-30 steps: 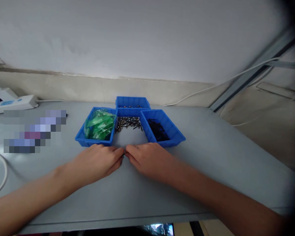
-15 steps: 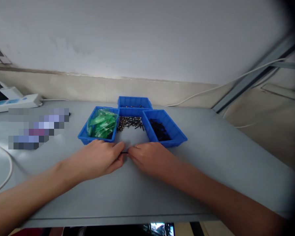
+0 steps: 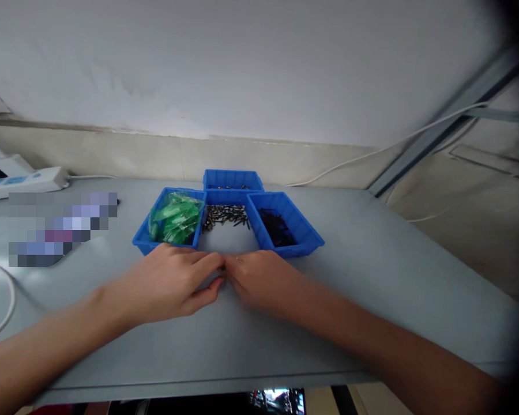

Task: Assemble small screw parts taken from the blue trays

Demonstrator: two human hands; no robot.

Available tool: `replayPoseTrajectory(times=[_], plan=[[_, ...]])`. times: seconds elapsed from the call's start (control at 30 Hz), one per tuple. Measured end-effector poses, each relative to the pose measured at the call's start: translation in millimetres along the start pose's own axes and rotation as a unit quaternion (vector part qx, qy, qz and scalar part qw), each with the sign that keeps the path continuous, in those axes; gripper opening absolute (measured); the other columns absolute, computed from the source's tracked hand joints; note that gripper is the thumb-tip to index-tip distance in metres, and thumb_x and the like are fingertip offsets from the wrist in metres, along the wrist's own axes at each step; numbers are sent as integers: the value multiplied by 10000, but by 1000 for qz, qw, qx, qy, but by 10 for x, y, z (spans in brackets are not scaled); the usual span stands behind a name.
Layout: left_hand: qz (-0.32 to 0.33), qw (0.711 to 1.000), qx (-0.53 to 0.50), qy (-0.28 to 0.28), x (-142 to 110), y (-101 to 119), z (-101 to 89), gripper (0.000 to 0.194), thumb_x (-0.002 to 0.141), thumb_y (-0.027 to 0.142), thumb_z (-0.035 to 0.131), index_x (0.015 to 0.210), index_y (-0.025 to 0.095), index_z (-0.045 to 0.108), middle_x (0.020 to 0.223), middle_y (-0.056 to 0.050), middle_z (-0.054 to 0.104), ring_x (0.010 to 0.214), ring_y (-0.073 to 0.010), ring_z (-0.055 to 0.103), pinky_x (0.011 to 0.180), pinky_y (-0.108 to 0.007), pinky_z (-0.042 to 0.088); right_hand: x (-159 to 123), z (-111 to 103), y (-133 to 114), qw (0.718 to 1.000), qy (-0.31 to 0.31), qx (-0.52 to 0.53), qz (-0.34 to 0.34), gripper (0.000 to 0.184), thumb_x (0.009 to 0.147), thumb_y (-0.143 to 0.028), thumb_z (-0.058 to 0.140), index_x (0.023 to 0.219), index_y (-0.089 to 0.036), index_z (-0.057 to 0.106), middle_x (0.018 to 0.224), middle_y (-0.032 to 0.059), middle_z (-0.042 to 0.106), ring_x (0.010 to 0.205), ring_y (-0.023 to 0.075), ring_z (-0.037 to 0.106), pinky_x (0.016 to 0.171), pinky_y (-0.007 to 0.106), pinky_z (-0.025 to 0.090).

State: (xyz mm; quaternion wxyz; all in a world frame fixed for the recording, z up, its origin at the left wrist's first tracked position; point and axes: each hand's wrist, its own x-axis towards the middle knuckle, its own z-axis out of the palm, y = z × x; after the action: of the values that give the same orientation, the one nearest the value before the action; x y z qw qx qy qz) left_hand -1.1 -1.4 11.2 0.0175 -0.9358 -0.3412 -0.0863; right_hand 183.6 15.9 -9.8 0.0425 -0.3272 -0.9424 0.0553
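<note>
My left hand (image 3: 175, 282) hovers over the front of the table, index finger and thumb apart, the index fingertip meeting the fingers of my right hand. My right hand (image 3: 263, 282) is closed in a pinch around a slim dark piece (image 3: 223, 267); only a speck of it shows between the fingertips, too small to name. Behind both hands lies a pile of small dark and brassy pieces (image 3: 227, 215). A blue bin (image 3: 140, 245) with green plastic packets (image 3: 177, 219) stands left of the pile. To its right, another blue bin (image 3: 309, 239) contains thin black pieces (image 3: 277, 226).
At the back, a third blue bin (image 3: 233, 197) has small brassy parts in it. A white power strip (image 3: 38, 180) and a pixelated object (image 3: 64, 230) lie on the left. A white cable (image 3: 350, 164) runs along the wall toward a metal frame post (image 3: 441, 127) on the right.
Half a second ago a thin black rod showed between my hands. Now my left index finger and thumb have parted, and the fingertips of both hands have come together, hiding most of it.
</note>
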Motion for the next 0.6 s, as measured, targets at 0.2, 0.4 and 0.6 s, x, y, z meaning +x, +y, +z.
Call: replayPoseTrajectory(times=[0.2, 0.4, 0.6], plan=[[-3, 1000, 2, 15, 4, -7, 15, 215, 867, 259, 350, 834, 169, 543, 658, 6, 605, 556, -131, 562, 483, -243, 352, -11, 21, -1, 1000, 15, 3, -3, 162, 839, -141, 414, 907, -150, 561, 798, 42, 643, 653, 134, 584, 567, 242, 369], [-19, 999, 31, -18, 12, -7, -1, 185, 830, 238, 373, 707, 172, 494, 587, 10, 580, 477, -121, 527, 432, -237, 299, -35, 22, -5, 999, 36, -14, -3, 187, 866, -193, 397, 822, -141, 571, 729, 39, 633, 603, 126, 562, 532, 248, 327], [-43, 996, 19, -75, 7, -25, 53, 160, 815, 212, 386, 728, 166, 512, 592, -9, 593, 514, -145, 571, 444, -239, 330, -40, 19, 1, 996, 43, -62, -50, 186, 867, -200, 387, 780, -146, 541, 686, 25, 611, 552, 118, 522, 491, 265, 255]])
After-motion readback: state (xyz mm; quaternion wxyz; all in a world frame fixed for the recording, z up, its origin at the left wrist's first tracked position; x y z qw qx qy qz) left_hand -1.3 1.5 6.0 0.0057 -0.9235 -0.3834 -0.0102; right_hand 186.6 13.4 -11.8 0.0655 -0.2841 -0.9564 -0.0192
